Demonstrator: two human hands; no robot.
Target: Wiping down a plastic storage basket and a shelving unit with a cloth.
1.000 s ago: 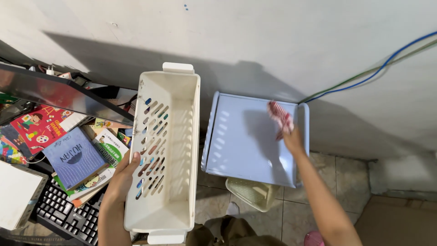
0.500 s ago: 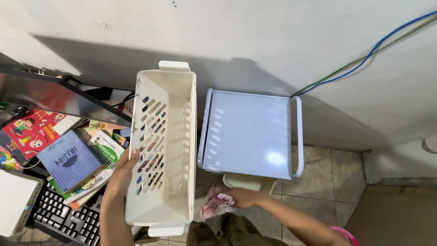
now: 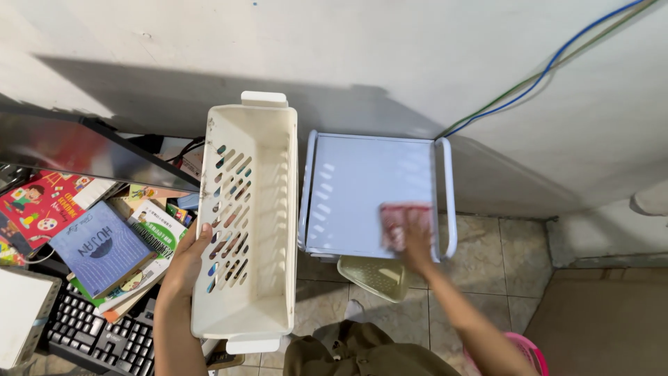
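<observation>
Cream plastic basket [image 3: 250, 223], slotted sides, empty, long axis toward wall, held up at its left wall. Red-white cloth [image 3: 398, 224] lies flat on pale blue tray [image 3: 362, 181], near its right rail.

One head-worn camera looks steeply down from above, close over the cream basket [image 3: 245, 223] and pale-blue shelf [image 3: 348, 188], facing the wall.

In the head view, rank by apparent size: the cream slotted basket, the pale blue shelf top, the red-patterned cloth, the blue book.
1. cream basket, though it sits nearer the camera
2. pale blue shelf top, close behind; true order unsure
3. blue book
4. red-patterned cloth under the right hand
</observation>
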